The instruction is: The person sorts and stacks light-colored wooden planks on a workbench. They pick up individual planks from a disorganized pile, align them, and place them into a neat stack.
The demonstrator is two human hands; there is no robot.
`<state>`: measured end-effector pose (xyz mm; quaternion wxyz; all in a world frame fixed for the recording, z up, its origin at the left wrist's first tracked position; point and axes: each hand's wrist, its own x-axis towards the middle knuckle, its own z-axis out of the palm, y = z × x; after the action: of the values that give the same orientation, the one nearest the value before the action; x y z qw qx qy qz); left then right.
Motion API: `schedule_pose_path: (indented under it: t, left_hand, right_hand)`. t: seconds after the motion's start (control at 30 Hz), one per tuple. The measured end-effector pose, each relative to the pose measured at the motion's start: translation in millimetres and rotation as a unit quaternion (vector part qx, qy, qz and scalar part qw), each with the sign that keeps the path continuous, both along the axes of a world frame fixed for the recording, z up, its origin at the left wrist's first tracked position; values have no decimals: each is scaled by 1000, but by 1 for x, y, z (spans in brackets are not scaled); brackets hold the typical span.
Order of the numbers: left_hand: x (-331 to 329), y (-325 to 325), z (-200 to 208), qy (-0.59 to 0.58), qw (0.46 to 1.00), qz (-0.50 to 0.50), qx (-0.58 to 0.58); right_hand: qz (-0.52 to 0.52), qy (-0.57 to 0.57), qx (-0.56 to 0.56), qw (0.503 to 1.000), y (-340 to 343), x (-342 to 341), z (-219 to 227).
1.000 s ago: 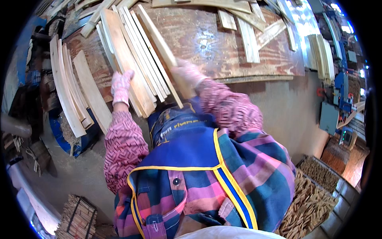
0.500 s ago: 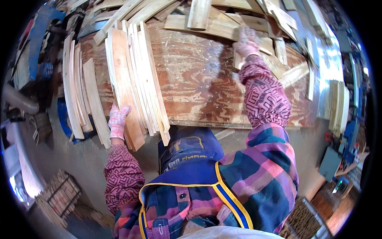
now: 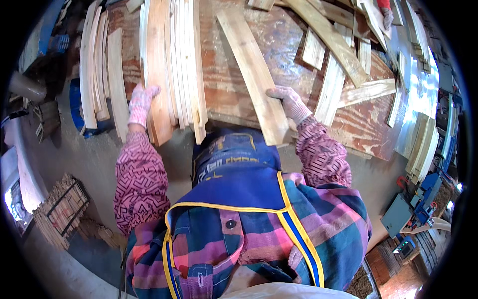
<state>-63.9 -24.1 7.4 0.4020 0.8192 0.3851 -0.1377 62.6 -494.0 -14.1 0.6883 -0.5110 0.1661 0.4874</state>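
Observation:
My right hand (image 3: 289, 102), in a light knit glove, is closed on the near part of a long wooden board (image 3: 251, 70). That board slants across the worktable, its near end out over the edge. My left hand (image 3: 143, 103), gloved alike, grips the left side of a wider wooden board (image 3: 159, 74), thumb on top; its other fingers are partly hidden. Several narrow wooden strips (image 3: 184, 65) stand on edge against that board's right side.
The plywood worktable (image 3: 224, 94) bears loose boards (image 3: 331, 40) heaped at the far right. More strips (image 3: 94, 70) lie at its left. Another person's hand (image 3: 387, 19) shows at the upper right. Bundled sticks (image 3: 62, 209) sit on the floor at lower left.
My right hand has come from the pile toward me and now holds a long board. My left hand stays at the wider board. The view has shifted, and another person's hand has appeared.

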Motion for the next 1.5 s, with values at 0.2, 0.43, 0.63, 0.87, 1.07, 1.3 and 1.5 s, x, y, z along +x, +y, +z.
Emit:
schedule_pose_path:
  t: [0.2, 0.43, 0.63, 0.87, 1.07, 1.3, 1.5]
  left_hand:
    - [5, 0, -6, 68, 995, -23, 74]
    - [-4, -27, 10, 80, 985, -52, 141]
    - [-15, -44, 36, 52, 988, -86, 117]
    - [-41, -69, 60, 39, 992, -84, 91]
    - [-30, -71, 63, 69, 990, -97, 77]
    - [-16, -53, 58, 134, 985, -56, 93]
    - [-4, -43, 35, 120, 987, 7, 104]
  right_hand:
    - [-5, -30, -35, 999, 36, -33, 0]
    - [15, -132, 24, 991, 120, -34, 76]
    - [175, -621, 3, 764, 306, 1, 79]
    - [359, -652, -255, 617, 506, -86, 34]
    - [382, -668, -280, 574, 570, -95, -34]
    - [536, -520, -167, 644, 570, -85, 12]
    - [-110, -650, -173, 732, 383, 124, 72]
